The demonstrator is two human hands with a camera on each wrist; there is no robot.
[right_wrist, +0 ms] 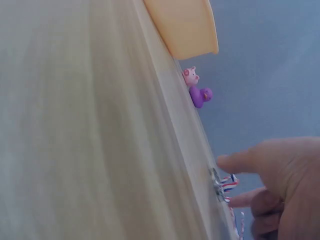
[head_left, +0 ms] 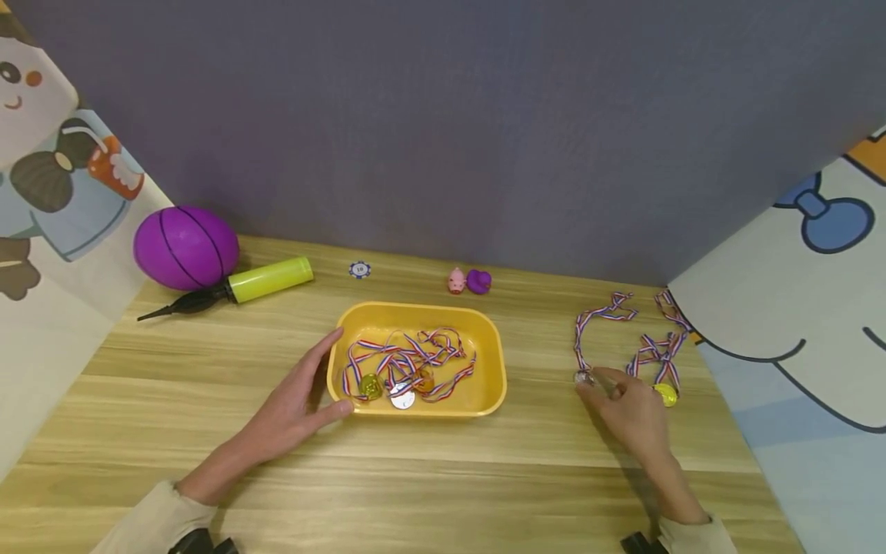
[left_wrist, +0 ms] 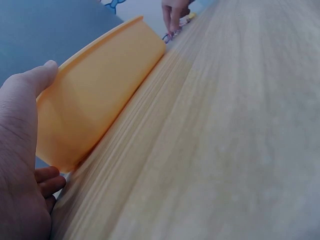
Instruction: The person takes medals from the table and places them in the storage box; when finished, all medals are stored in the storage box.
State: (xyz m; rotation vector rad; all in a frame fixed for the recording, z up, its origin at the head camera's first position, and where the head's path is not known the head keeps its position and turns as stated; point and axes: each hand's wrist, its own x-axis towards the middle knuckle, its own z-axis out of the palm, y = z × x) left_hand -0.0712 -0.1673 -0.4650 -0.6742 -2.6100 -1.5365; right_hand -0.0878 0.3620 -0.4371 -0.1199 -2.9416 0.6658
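A yellow plastic tray (head_left: 494, 338) holds several medals on red, white and blue ribbons, a silver medal (head_left: 402, 395) among them. My left hand (head_left: 294, 412) grips the tray's left end, thumb at the near corner and fingers along the side. In the left wrist view the thumb touches the rim and the lower fingers curl near the table. Farther right, my right hand (head_left: 633, 415) pinches another silver medal (right_wrist: 216, 182) at the tabletop between thumb and index finger. Its ribbon (head_left: 577, 338) trails away behind it. Beside that hand lies a gold medal (head_left: 666, 395) with a crumpled ribbon (head_left: 661, 354).
A purple ball (head_left: 185, 248) stands at the back left, with a yellow-and-black hand pump (head_left: 270, 279) next to it. Along the back lie a poker chip (head_left: 360, 269), a pink pig toy (head_left: 456, 282) and a purple duck (head_left: 479, 282). A grey panel (head_left: 443, 138) closes off the back.
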